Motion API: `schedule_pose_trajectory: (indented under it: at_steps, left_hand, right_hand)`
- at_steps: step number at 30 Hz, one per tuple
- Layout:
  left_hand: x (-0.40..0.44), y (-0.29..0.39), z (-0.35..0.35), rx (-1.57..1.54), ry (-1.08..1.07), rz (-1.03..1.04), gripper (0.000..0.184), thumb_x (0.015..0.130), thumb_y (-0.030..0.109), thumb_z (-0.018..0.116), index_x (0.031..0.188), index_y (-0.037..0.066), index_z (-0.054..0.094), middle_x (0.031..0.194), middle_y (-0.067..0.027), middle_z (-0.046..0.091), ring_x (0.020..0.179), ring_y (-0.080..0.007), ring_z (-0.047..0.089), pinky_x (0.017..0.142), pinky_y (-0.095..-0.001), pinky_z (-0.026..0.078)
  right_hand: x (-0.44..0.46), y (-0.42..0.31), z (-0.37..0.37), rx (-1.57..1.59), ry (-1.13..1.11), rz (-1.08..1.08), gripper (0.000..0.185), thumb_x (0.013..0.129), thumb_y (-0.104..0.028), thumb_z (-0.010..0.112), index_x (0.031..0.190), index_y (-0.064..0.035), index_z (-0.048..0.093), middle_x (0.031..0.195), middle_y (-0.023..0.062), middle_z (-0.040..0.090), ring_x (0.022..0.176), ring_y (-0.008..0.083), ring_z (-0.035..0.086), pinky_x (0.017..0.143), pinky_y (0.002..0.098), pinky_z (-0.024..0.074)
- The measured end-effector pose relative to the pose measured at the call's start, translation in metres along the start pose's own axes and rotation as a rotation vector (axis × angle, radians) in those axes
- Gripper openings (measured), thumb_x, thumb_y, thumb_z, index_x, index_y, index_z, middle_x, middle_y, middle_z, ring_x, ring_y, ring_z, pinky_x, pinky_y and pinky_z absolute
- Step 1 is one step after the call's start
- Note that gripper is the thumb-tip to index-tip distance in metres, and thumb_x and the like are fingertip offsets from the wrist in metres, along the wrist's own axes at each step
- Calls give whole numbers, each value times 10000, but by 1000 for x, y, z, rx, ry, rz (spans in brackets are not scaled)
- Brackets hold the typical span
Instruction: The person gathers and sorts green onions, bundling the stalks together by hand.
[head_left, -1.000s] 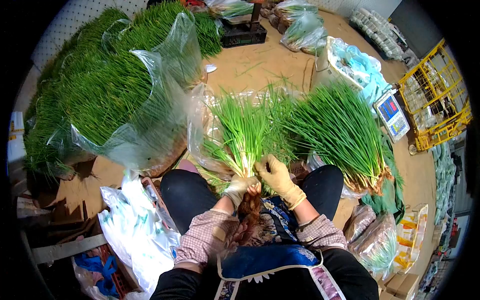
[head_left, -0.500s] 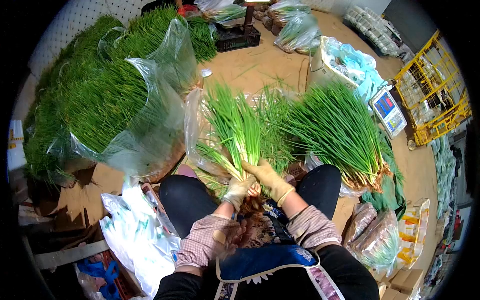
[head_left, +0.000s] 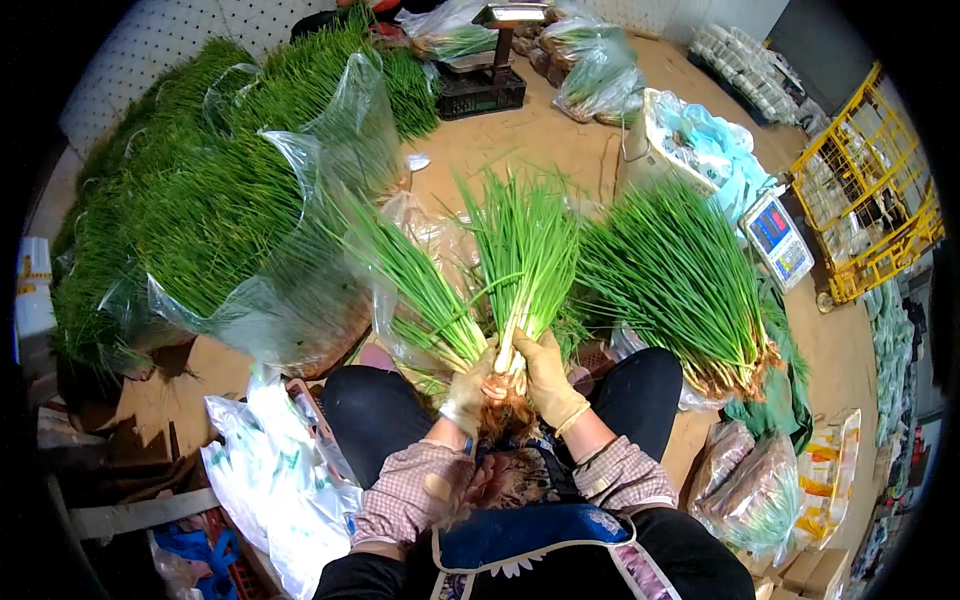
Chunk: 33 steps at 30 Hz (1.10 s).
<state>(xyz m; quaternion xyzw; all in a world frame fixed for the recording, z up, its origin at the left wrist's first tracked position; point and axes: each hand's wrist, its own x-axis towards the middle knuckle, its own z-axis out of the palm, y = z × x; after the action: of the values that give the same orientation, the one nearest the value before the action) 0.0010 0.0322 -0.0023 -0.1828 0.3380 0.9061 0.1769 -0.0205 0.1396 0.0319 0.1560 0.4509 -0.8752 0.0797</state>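
Two bunches of spring onions are held over my lap, roots toward me and green tops pointing away. My left hand (head_left: 467,393), in a pale work glove, is closed round the root end of the left bunch (head_left: 428,302), which leans to the left. A second gloved hand, my right hand (head_left: 548,380), grips the lower white stems of the fuller bunch (head_left: 525,255), which fans nearly straight ahead. The two hands are close together, and brown roots (head_left: 507,418) hang between them. Some of the fingers are hidden by the stems.
A large pile of spring onions (head_left: 680,280) lies to the right, beside a digital scale display (head_left: 778,240) and a bin of plastic bags (head_left: 660,160). Left are greens in clear plastic (head_left: 215,220) and white bags (head_left: 285,480). A yellow cage trolley (head_left: 865,190) stands far right.
The single bunch in my hands has spread into two, one leaning left and one upright. My right hand has shifted lower, beside the roots; the roots now show more.
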Motion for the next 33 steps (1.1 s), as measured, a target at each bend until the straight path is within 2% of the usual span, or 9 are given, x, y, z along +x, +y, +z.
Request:
schedule_pose_trajectory:
  at_steps: [10, 14, 18, 20, 24, 26, 28, 30, 33]
  left_hand:
    - [-7, 9, -16, 408, -6, -201, 355, 837, 206, 627, 1094, -31, 560, 973, -91, 613, 765, -131, 620, 624, -227, 528]
    - [-3, -15, -21, -43, -162, -150, 350, 841, 155, 615, 1128, -29, 534, 1005, -105, 604, 826, -132, 605, 671, -217, 516]
    - [-9, -8, -10, 438, -146, 171, 408, 837, 283, 629, 1044, -53, 526, 807, -75, 603, 538, -105, 549, 400, -205, 391]
    - [-8, 0, -9, 430, -62, -125, 476, 807, 407, 636, 977, -25, 532, 737, -60, 585, 444, -103, 509, 372, -199, 379]
    - [15, -31, -42, 505, -152, 67, 576, 770, 540, 608, 992, 13, 546, 740, -52, 577, 443, -100, 502, 388, -203, 384]
    - [18, -35, -51, 550, -218, 109, 598, 773, 542, 605, 1044, 12, 544, 767, -38, 580, 488, -97, 525, 409, -210, 405]
    - [23, -35, -67, 509, -210, -318, 547, 819, 467, 593, 1114, 12, 526, 857, -20, 594, 635, -97, 567, 531, -217, 459]
    - [13, -31, -40, 410, -402, 172, 443, 868, 373, 561, 1131, 18, 527, 933, -17, 595, 784, -116, 570, 669, -236, 468]
    - [26, -42, -52, 326, -399, -88, 348, 884, 277, 555, 1121, 22, 540, 974, -18, 589, 868, -127, 548, 744, -250, 446]
  right_hand:
    - [-8, -11, -4, -195, -69, 37, 601, 799, -190, 630, 1254, 56, 324, 1142, 170, 511, 1060, 225, 491, 928, 308, 382]
    - [-3, -14, -2, -300, -65, 10, 639, 747, -95, 686, 1251, 45, 320, 1085, 145, 542, 967, 212, 551, 858, 298, 447]
    - [2, -5, 1, -324, -26, -87, 554, 716, -3, 685, 1192, -11, 402, 996, 86, 572, 819, 167, 578, 741, 270, 486]
    - [4, 2, 1, -266, -28, -103, 563, 719, -25, 691, 1201, -17, 400, 993, 78, 569, 803, 164, 576, 717, 263, 485]
    - [-4, -3, 13, -380, -106, -58, 532, 789, -143, 649, 1235, -18, 388, 1010, 79, 560, 870, 147, 540, 754, 266, 456]
    - [-5, -6, 10, -603, -136, -38, 620, 820, -319, 610, 1282, -6, 340, 793, 48, 559, 506, 60, 447, 411, 210, 351]
    - [-5, -13, 9, -776, -198, -136, 624, 853, -425, 506, 1282, 0, 347, 789, 91, 581, 512, 151, 505, 451, 282, 400]
    - [8, -10, 3, -1217, -172, -431, 608, 858, -441, 458, 1258, 10, 375, 870, 194, 576, 707, 318, 537, 640, 405, 417]
    - [15, -10, 6, -1427, -62, -573, 568, 852, -420, 462, 1218, 14, 426, 955, 256, 556, 885, 405, 521, 778, 461, 403]
